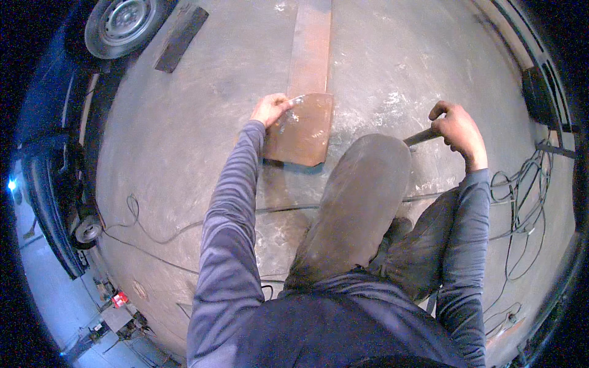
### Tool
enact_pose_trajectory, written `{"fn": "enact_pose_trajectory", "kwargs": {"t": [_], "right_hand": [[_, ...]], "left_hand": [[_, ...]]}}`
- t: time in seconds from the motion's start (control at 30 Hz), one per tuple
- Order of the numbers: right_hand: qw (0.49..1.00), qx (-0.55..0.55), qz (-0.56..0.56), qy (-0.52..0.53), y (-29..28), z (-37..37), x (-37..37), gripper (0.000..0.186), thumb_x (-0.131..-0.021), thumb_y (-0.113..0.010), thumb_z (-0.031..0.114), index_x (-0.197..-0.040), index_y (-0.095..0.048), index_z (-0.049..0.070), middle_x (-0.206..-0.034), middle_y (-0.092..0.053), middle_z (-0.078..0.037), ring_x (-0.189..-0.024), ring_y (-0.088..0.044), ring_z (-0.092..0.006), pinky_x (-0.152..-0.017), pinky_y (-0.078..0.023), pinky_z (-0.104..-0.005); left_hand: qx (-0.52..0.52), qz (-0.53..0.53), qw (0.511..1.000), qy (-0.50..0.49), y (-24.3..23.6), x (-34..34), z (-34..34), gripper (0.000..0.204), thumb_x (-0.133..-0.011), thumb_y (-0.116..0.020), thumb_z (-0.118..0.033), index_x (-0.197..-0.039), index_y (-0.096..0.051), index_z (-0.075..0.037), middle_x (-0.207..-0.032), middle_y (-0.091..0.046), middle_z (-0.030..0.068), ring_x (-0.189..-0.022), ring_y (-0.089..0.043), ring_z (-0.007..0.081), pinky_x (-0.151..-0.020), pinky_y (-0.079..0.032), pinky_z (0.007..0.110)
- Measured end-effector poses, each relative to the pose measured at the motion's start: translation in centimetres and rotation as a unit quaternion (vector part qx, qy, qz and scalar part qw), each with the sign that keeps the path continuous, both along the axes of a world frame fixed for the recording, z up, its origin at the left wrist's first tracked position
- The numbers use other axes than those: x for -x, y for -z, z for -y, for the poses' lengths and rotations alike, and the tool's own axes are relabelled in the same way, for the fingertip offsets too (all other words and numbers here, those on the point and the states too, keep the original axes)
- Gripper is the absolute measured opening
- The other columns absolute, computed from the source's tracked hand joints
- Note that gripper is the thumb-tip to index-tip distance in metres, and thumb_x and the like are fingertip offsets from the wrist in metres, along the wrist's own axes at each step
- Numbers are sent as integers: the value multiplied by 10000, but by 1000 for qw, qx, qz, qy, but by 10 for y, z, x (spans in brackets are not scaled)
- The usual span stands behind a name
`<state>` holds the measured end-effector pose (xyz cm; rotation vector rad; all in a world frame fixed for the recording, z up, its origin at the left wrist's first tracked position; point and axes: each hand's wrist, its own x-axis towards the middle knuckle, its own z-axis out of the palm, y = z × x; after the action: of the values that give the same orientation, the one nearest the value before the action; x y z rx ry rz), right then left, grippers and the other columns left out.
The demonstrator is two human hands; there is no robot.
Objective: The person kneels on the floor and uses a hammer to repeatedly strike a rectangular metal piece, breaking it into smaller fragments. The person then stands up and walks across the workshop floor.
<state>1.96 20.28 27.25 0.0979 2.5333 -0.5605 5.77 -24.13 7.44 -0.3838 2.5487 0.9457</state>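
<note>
My left hand [272, 110] grips the upper left corner of a brown metal plate [302, 132], which has pale flecks and rests at the near end of a long, flat, rust-tinged strip [310, 43] on the floor. My right hand [455, 130] holds a dark bar-like tool handle [420, 137] beside my bent knee, its index finger raised and curled; the far end of the tool is hidden behind the knee. My knee [362, 178] stands between the plate and my right hand.
A car wheel [123, 21] and a dark plank [180, 40] are at the upper left, a smaller wheel [86, 230] at the left. Cables [288, 208] cross the concrete floor [172, 129] beneath me and lie coiled at the right, near a dark metal frame [543, 92] along the edge.
</note>
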Motion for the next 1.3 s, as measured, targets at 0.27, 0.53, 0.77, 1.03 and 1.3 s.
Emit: {"fn": "enact_pose_trajectory", "kwargs": {"t": [0.27,0.53,0.77,1.03,1.3], "right_hand": [[1000,14,5,5,4,-4,10,280,-774,-620,130,-1029,-709,56,-701,-678,-107,-545,-641,-193,-463,-490,-354],[1000,17,8,3,-1,-2,15,287,-764,-618,117,-1028,-708,50,-698,-674,-117,-538,-641,-206,-471,-495,-365],[1000,3,1,-5,-2,-8,10,295,-737,-645,144,-1006,-725,54,-880,-722,-180,-787,-717,-308,-708,-553,-412],[999,46,-9,-6,13,-33,11,276,-745,-624,118,-1001,-695,45,-658,-605,-90,-539,-592,-175,-487,-454,-349],[991,82,48,100,10,-61,22,228,-807,-645,172,-986,-713,48,-654,-638,-83,-511,-604,-168,-457,-485,-345]], "left_hand": [[264,-134,955,-22,-8,-21,-45,805,-847,-711,-512,-1484,-431,-106,-1373,-523,269,-1244,-526,455,-1055,-440,530],[316,-48,946,55,37,-92,-144,1089,-769,-763,-464,-1623,-147,-187,-1665,-55,229,-1494,-138,514,-1091,-196,780],[311,-44,948,49,38,-48,-138,1107,-759,-788,-459,-1622,-141,-208,-1660,-82,237,-1485,-172,517,-1090,-191,783],[234,20,961,145,20,-29,-109,993,-832,-749,-433,-1609,-184,-181,-1622,-155,300,-1432,-244,582,-1078,-306,730],[224,46,963,142,21,-22,-111,1011,-790,-773,-296,-1608,-190,-179,-1600,-124,356,-1388,-249,650,-1117,-321,669]]}}
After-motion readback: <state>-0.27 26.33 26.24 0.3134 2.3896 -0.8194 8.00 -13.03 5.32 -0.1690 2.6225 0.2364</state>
